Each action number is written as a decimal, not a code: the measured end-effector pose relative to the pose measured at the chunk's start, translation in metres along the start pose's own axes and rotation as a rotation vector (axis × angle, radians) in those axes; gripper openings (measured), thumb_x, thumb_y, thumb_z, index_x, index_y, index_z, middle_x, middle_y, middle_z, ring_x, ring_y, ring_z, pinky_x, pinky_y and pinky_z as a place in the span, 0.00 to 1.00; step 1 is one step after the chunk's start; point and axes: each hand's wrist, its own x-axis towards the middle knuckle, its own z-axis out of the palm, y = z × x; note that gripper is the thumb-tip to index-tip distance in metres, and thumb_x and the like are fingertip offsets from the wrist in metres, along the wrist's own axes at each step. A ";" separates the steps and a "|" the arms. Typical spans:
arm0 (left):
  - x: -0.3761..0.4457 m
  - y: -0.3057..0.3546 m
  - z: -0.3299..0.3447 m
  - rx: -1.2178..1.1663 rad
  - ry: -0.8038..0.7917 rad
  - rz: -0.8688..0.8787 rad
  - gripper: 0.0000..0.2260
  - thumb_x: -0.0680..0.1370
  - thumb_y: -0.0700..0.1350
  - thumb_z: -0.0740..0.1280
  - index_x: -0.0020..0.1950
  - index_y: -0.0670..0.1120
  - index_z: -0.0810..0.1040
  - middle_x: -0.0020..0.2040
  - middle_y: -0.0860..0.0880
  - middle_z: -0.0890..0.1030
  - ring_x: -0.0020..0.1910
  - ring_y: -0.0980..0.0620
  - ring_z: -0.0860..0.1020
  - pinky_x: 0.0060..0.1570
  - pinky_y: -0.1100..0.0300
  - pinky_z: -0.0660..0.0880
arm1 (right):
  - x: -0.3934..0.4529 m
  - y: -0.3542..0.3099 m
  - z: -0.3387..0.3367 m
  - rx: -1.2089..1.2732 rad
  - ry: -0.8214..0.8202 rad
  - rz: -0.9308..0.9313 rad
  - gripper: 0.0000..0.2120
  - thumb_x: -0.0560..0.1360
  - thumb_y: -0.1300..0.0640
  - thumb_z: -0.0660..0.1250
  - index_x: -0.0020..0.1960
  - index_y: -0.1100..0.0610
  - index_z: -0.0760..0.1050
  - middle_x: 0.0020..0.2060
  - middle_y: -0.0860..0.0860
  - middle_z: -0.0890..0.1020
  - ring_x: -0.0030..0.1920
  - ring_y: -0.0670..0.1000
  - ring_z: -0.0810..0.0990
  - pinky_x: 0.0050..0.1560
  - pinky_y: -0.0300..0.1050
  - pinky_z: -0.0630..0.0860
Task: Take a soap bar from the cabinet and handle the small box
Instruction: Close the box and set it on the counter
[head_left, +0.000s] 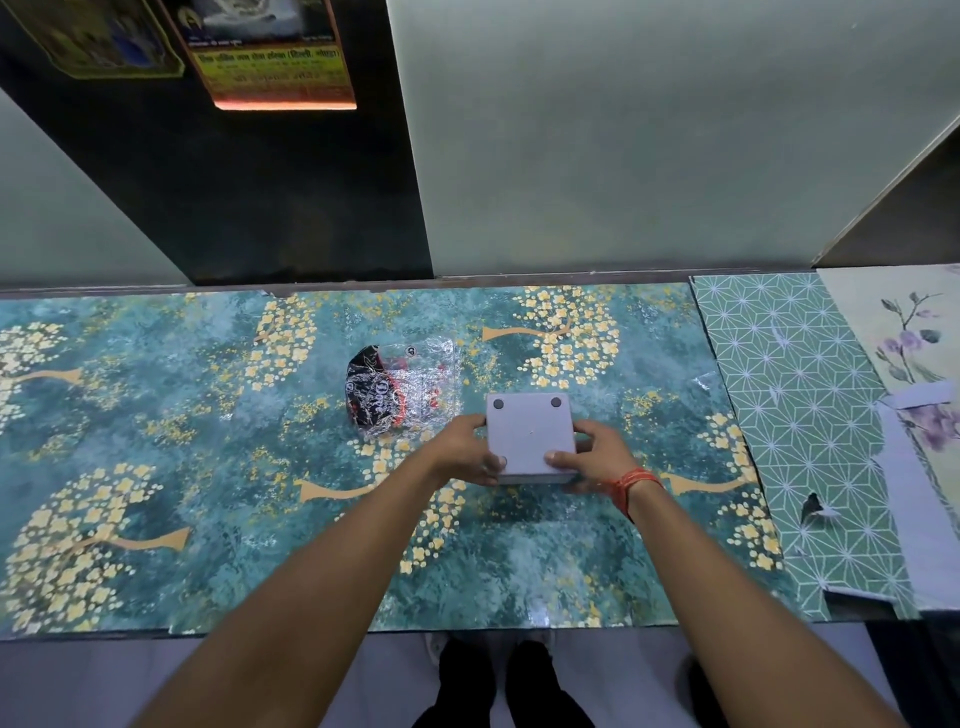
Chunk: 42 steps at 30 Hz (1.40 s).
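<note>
On the floral-papered bench, a crinkled plastic wrapper lies just beyond the small box, gripped at its sides by left hand and right hand.

The light is dim and even, with a cool green cast, and shadows are soft and faint. A bright strip of glare burns out the lower edge of the poster at the top. Small highlights glint on the crinkled plastic wrapper and the glossy tabletop. Wide-angle distortion bows the tabletop's edges and splays the walls. Fine detail looks soft and smeared throughout.
</note>
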 end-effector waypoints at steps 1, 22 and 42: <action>0.003 -0.004 -0.001 0.001 -0.004 0.023 0.36 0.72 0.27 0.71 0.76 0.42 0.63 0.61 0.32 0.77 0.54 0.33 0.81 0.45 0.46 0.83 | 0.001 0.001 0.000 0.005 0.006 -0.007 0.26 0.68 0.63 0.76 0.64 0.57 0.73 0.49 0.56 0.81 0.44 0.56 0.83 0.33 0.50 0.83; 0.005 -0.007 0.009 -0.758 0.388 0.348 0.12 0.70 0.41 0.75 0.46 0.47 0.73 0.53 0.41 0.78 0.48 0.44 0.77 0.42 0.46 0.78 | -0.004 -0.042 0.019 0.451 0.053 -0.022 0.19 0.72 0.45 0.71 0.55 0.57 0.76 0.52 0.58 0.82 0.51 0.59 0.81 0.54 0.59 0.80; 0.048 0.034 -0.024 -1.068 0.253 0.140 0.17 0.77 0.41 0.68 0.65 0.41 0.73 0.60 0.37 0.80 0.59 0.38 0.79 0.59 0.43 0.79 | 0.047 -0.091 0.002 0.459 0.038 0.005 0.30 0.71 0.58 0.70 0.68 0.49 0.61 0.55 0.59 0.80 0.41 0.57 0.83 0.33 0.54 0.83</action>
